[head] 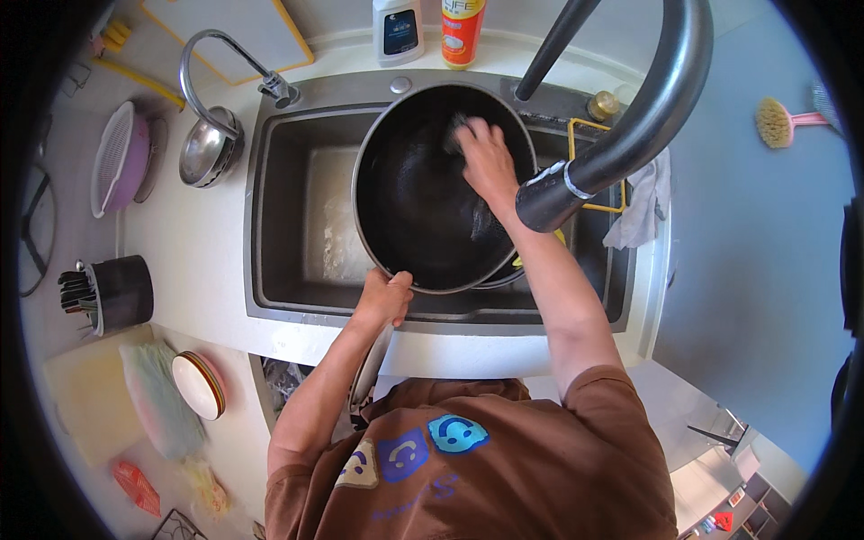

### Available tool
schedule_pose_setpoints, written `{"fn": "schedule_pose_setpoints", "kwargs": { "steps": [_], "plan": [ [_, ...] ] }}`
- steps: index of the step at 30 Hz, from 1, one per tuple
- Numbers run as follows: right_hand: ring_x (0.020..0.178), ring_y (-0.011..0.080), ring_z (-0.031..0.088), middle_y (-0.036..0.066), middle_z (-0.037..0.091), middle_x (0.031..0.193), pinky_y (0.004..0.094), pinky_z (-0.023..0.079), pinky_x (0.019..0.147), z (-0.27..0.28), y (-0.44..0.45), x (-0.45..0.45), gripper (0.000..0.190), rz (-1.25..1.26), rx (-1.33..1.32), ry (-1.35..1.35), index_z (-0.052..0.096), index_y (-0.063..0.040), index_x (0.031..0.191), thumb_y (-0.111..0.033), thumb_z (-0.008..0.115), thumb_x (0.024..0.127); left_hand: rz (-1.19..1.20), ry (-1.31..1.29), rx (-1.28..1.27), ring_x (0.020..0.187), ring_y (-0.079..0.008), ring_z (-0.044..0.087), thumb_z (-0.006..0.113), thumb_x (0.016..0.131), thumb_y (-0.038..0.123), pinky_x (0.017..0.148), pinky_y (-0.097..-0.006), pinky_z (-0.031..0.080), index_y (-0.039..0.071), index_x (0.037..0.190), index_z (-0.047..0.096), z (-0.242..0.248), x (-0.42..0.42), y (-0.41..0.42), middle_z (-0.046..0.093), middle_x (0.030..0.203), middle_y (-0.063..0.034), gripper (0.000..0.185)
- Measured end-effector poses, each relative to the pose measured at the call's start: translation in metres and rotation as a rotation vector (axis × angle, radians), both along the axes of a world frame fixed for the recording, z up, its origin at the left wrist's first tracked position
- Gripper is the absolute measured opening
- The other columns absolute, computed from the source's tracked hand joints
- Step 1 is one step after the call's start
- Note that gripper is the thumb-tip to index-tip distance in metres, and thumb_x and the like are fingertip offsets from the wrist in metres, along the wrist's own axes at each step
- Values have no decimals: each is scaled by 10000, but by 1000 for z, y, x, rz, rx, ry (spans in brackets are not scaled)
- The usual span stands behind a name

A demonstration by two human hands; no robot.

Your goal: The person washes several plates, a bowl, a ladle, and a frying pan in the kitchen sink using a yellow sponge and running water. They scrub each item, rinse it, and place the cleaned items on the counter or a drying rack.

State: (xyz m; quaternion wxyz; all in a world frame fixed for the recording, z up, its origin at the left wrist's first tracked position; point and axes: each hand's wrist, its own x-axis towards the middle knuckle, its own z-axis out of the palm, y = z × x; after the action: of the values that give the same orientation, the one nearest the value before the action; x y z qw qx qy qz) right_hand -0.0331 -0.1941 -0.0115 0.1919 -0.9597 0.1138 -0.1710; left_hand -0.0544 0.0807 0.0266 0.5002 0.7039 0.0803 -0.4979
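Note:
A large dark wok [422, 223] rests tilted over the double-basin sink [290, 312]. My left hand [386, 297] grips it at its near-left edge. Below that hand a long grey piece [372, 364] points toward my body; whether it is the wok's handle is hard to tell. Inside the wok, my right hand [487, 158] presses a dark scouring pad [459, 131] against the far-right inner wall; both are blurred. Wet sheen and some suds [482, 223] show on the wok's inner surface. Another dark pan rim [503, 278] and bits of yellow peek out beneath the wok.
A black faucet [628, 148] arches over my right forearm. A chrome tap [202, 74] stands back left, beside metal bowls [209, 148]. Bottles [398, 34] line the back ledge. A grey cloth [641, 202] and yellow rack [611, 208] sit right. A knife block [121, 293] stands left.

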Motion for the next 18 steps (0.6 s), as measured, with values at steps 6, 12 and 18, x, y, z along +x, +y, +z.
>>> {"fn": "schedule_pose_setpoints", "kwargs": {
  "steps": [6,12,18],
  "plan": [
    [1030,397,587,178,551,1212,494,494,887,-7,-22,-95,401,279,-52,283,592,-52,1213,-73,626,814,74,75,-2,362,-127,376,551,899,140,328,-331,302,63,632,414,7,1,-7,435,530,-33,310],
    [1002,353,644,201,661,1054,427,504,877,68,-137,-71,270,-254,144,-153,630,-59,1181,-165,587,936,42,142,-44,353,-124,382,557,893,140,316,-325,326,42,678,430,1,8,5,467,565,-52,269],
    [1016,437,597,240,596,1083,492,483,869,10,-239,-51,399,-349,-48,90,591,-150,1222,-260,725,863,82,223,-53,359,-112,360,580,905,153,318,-319,321,48,744,423,2,14,8,445,565,-37,248]
  ]
}}
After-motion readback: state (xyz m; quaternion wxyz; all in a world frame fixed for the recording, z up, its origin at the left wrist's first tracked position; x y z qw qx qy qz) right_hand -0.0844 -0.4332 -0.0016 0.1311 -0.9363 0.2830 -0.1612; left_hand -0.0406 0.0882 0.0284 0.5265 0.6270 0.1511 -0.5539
